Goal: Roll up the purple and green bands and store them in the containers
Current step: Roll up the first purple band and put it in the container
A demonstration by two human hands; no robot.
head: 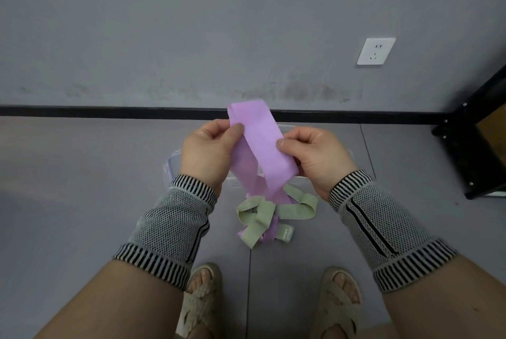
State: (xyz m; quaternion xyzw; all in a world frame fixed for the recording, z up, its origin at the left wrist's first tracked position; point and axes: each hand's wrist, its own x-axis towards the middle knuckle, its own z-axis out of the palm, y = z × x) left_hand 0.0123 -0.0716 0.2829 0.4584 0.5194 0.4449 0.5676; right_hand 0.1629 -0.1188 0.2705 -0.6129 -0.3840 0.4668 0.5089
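Between the left hand [209, 151] & right hand [312, 155], the purple band [262, 147] is being pinched flat, prob. for rolling; the green band [262, 215] is being left below, tangled w/ its tail.

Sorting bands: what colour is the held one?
Purple band, head view.

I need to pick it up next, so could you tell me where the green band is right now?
In the head view the green band lies low at centre on the floor, tangled with the purple band's lower end, just ahead of the person's feet.
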